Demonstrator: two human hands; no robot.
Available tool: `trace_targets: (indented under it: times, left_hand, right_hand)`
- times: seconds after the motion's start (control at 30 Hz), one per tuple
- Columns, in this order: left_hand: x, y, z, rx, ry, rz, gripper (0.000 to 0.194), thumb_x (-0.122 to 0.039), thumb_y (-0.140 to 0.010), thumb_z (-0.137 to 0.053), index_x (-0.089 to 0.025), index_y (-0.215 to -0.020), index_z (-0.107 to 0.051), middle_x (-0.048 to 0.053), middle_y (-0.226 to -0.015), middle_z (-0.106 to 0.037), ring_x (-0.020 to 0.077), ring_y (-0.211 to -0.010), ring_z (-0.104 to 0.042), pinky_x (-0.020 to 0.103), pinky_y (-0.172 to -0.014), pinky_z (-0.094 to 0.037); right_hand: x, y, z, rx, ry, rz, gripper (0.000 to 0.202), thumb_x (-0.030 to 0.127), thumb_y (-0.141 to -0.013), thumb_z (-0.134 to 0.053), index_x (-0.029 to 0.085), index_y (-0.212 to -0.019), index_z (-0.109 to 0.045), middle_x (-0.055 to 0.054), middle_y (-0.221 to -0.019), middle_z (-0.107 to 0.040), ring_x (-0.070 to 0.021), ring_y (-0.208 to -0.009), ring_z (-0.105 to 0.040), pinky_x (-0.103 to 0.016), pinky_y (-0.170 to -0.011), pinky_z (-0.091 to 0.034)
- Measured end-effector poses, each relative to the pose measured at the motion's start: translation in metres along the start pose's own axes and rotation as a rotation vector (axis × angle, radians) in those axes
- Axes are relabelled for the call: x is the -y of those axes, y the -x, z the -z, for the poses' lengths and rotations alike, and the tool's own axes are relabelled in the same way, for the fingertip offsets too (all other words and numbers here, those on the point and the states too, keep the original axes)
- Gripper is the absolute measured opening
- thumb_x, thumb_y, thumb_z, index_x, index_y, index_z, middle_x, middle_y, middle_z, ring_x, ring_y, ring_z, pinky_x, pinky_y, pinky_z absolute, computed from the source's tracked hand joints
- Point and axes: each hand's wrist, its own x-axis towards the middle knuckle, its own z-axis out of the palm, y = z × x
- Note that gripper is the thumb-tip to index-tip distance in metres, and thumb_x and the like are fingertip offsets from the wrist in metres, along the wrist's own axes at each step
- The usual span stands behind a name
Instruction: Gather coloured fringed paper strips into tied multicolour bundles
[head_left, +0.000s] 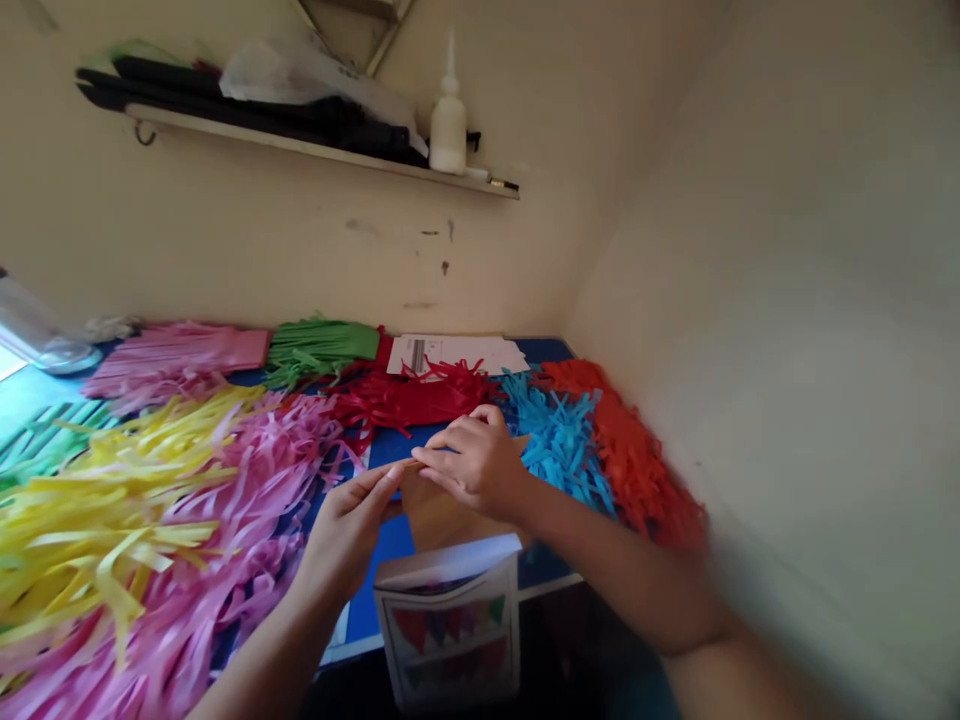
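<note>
My left hand is closed, with thumb and fingers pinching a thin brown edge. My right hand meets it at the fingertips, its fingers bent and pressed on the same edge. Below both hands spreads a brown sheet, which looks like paper; one corner shows past my right hand. Nearer to me, a white packet or card with a printed picture of colourful bunting hangs over the table's front edge. Behind my hands lies red fringed material, and blue fringe lies to the right.
Yellow fringe and pink fringe cover the left of the blue table. Green fringe and white labels lie at the back. Orange fringe runs along the right wall. A shelf above holds a glue bottle.
</note>
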Motion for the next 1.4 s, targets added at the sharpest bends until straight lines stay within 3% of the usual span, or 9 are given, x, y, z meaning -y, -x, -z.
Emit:
trace_targets:
  times: [0.23, 0.5, 0.7, 0.87, 1.0, 1.13, 1.23, 1.33, 1.4]
  left_hand:
    - [-0.001, -0.006, -0.001, -0.036, 0.04, 0.073, 0.056, -0.059, -0.048, -0.085, -0.017, -0.085, -0.079, 0.01, -0.085, -0.077, 0.0236, -0.08, -0.069, 0.029, -0.065, -0.056]
    - [0.006, -0.007, -0.002, -0.019, -0.036, -0.012, 0.049, -0.057, -0.056, -0.083, -0.016, -0.081, -0.078, 0.006, -0.074, -0.075, 0.0202, -0.068, -0.066, 0.028, -0.062, -0.054]
    - [0.005, -0.008, -0.005, -0.014, 0.01, 0.008, 0.049, -0.058, -0.055, -0.083, -0.016, -0.077, -0.077, 0.007, -0.074, -0.076, 0.0211, -0.068, -0.068, 0.03, -0.064, -0.057]
    - [0.004, -0.006, -0.007, -0.008, 0.018, 0.021, 0.051, -0.06, -0.053, -0.083, -0.015, -0.075, -0.076, 0.007, -0.069, -0.075, 0.0218, -0.063, -0.068, 0.031, -0.061, -0.056]
    - [0.008, -0.009, -0.006, -0.031, -0.014, 0.011, 0.052, -0.061, -0.052, -0.082, -0.014, -0.073, -0.075, 0.007, -0.066, -0.073, 0.0214, -0.061, -0.068, 0.031, -0.058, -0.056]
    - [0.009, -0.02, 0.003, -0.094, -0.083, -0.032, 0.054, -0.064, -0.057, -0.077, -0.014, -0.076, -0.074, 0.009, -0.069, -0.074, 0.0254, -0.066, -0.07, 0.036, -0.061, -0.057]
    - [0.007, -0.021, 0.019, -0.216, -0.148, -0.129, 0.055, -0.063, -0.064, -0.073, -0.015, -0.091, -0.074, 0.013, -0.096, -0.075, 0.0325, -0.096, -0.069, 0.043, -0.081, -0.056]
    - [0.009, -0.004, 0.037, -0.348, -0.366, -0.396, 0.047, -0.049, -0.07, -0.076, -0.023, -0.109, -0.07, 0.009, -0.127, -0.064, 0.0302, -0.128, -0.051, 0.04, -0.106, -0.043]
    - [0.014, 0.015, 0.043, -0.144, -0.655, -0.714, 0.033, -0.04, -0.075, -0.075, -0.029, -0.106, -0.071, 0.006, -0.121, -0.067, 0.026, -0.121, -0.057, 0.038, -0.106, -0.042]
  right_hand:
    - [-0.003, 0.017, -0.005, -0.029, 0.113, 0.11, 0.024, 0.022, -0.1, -0.053, 0.023, -0.121, -0.064, -0.002, -0.109, -0.073, -0.0154, -0.093, -0.06, -0.039, -0.085, -0.027]
    - [0.001, 0.012, -0.011, 0.021, -0.147, -0.223, 0.016, 0.032, -0.096, -0.06, 0.03, -0.103, -0.074, 0.001, -0.096, -0.075, -0.0145, -0.088, -0.061, -0.037, -0.083, -0.029]
    - [-0.005, 0.027, -0.005, 0.009, 0.018, 0.065, 0.032, 0.019, -0.101, -0.045, 0.027, -0.127, -0.061, -0.001, -0.119, -0.071, -0.0174, -0.095, -0.06, -0.04, -0.085, -0.028]
    - [-0.013, 0.034, -0.01, -0.05, 0.084, 0.175, 0.032, 0.016, -0.099, -0.046, 0.028, -0.124, -0.062, -0.001, -0.126, -0.068, -0.0175, -0.1, -0.059, -0.039, -0.084, -0.029]
    - [-0.012, 0.027, -0.009, -0.061, -0.059, 0.085, 0.022, 0.023, -0.098, -0.052, 0.032, -0.107, -0.07, 0.001, -0.12, -0.069, -0.0177, -0.103, -0.059, -0.041, -0.092, -0.029]
    - [-0.003, 0.026, 0.019, -0.108, -0.429, -0.177, 0.017, 0.035, -0.094, -0.061, 0.028, -0.088, -0.074, -0.003, -0.097, -0.067, -0.0179, -0.093, -0.06, -0.039, -0.092, -0.038]
    - [0.01, 0.043, 0.045, -0.124, -0.67, -0.363, 0.022, 0.044, -0.093, -0.061, 0.028, -0.105, -0.072, -0.004, -0.096, -0.063, -0.018, -0.091, -0.06, -0.034, -0.086, -0.047]
    - [0.027, 0.072, 0.056, 0.004, -0.678, -0.392, 0.065, 0.049, -0.086, -0.069, 0.031, -0.143, -0.045, -0.007, -0.114, -0.065, -0.0235, -0.106, -0.06, -0.04, -0.096, -0.046]
    - [0.04, 0.09, 0.051, 0.082, -0.635, -0.387, 0.093, 0.047, -0.08, -0.076, 0.031, -0.154, -0.022, -0.009, -0.124, -0.065, -0.0269, -0.115, -0.058, -0.045, -0.102, -0.041]
